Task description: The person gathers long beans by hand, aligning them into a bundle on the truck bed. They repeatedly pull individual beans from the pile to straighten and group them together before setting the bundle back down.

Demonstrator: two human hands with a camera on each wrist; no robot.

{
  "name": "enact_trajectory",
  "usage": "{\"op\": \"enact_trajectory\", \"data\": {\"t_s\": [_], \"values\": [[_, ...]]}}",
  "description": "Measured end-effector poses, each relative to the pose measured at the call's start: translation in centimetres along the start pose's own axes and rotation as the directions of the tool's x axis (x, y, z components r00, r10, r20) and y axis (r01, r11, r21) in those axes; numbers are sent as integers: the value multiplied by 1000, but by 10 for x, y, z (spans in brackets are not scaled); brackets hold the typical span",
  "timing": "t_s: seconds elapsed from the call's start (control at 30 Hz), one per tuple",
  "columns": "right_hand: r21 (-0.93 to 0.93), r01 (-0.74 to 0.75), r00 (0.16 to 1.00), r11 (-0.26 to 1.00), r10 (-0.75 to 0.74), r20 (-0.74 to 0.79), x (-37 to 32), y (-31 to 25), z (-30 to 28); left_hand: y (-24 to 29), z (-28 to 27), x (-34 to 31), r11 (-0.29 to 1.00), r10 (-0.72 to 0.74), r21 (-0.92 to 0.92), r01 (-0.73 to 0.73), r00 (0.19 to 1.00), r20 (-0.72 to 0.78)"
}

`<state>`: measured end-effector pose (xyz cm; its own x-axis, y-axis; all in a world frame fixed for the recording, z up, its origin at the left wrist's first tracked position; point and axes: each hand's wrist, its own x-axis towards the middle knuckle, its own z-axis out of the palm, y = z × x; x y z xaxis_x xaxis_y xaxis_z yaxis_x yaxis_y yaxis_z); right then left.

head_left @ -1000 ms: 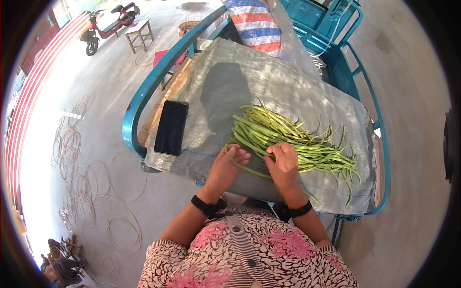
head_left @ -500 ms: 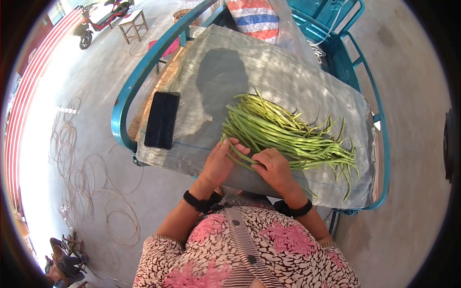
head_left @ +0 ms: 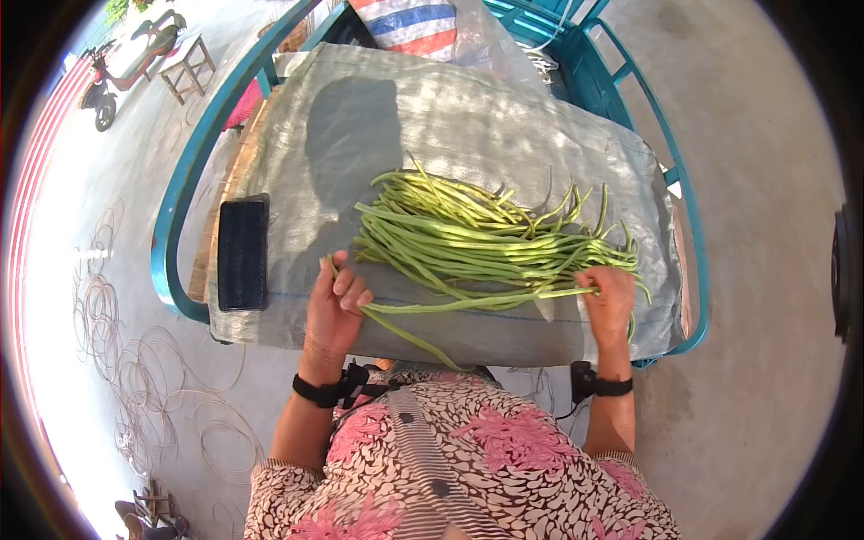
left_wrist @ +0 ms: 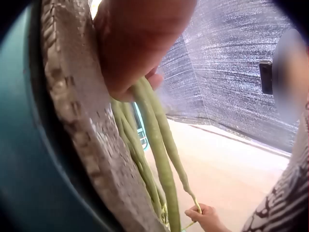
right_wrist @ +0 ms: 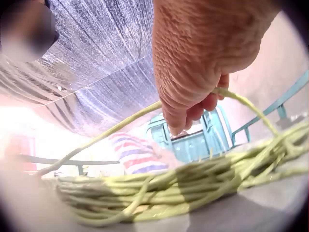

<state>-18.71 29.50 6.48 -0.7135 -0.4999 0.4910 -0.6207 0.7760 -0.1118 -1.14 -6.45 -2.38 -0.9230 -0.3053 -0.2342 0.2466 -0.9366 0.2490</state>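
My left hand (head_left: pixel 335 310) holds long green beans by one end, near the cloth's front left. One yardlong bean (head_left: pixel 477 303) stretches across to my right hand (head_left: pixel 608 301), which pinches it near its other end. A second bean (head_left: pixel 416 338) hangs from the left hand over the front edge. In the left wrist view two beans (left_wrist: pixel 161 140) come out from under the left fingers. Behind the hands lies the pile of yardlong beans (head_left: pixel 468 243), spread on the grey woven sheet (head_left: pixel 468 117). In the right wrist view the pinched bean (right_wrist: pixel 120 125) arches above the pile.
A black phone (head_left: pixel 243 255) lies on the sheet's left side. The blue cart rail (head_left: pixel 175 202) curves round the sheet on the left, with another rail (head_left: pixel 670 135) on the right. A striped bag (head_left: pixel 409 25) stands behind. Wire coils (head_left: pixel 148 378) lie on the floor.
My hands have moved far apart: the right hand has gone right along the bean, the left hand has shifted left. The bean is now drawn out between them. The head view has also shifted.
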Motion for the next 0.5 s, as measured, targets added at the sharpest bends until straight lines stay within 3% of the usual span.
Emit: {"op": "enact_trajectory", "data": {"t_s": [0.07,0.17,0.27,0.4,0.47,0.5], "values": [[-67,-59,997,996,56,-53,4,19,-20,-9,5,-1,1000,-7,7,7,1000,-28],[-246,-4,1000,969,3,-6,6,31,-43,-17,11,2,998,-17,64,22,997,-74],[-290,-74,971,954,134,196,-5,61,-52,-16,9,3,996,-5,94,14,996,-92],[-396,-181,937,900,280,208,-1,70,-73,-17,13,5,989,4,146,15,991,-131],[-507,-182,983,843,152,-101,3,78,-76,-17,11,7,989,34,145,-12,988,-148],[-555,-197,967,809,66,-247,6,80,-78,-18,10,8,989,50,144,-27,986,-157]]}}
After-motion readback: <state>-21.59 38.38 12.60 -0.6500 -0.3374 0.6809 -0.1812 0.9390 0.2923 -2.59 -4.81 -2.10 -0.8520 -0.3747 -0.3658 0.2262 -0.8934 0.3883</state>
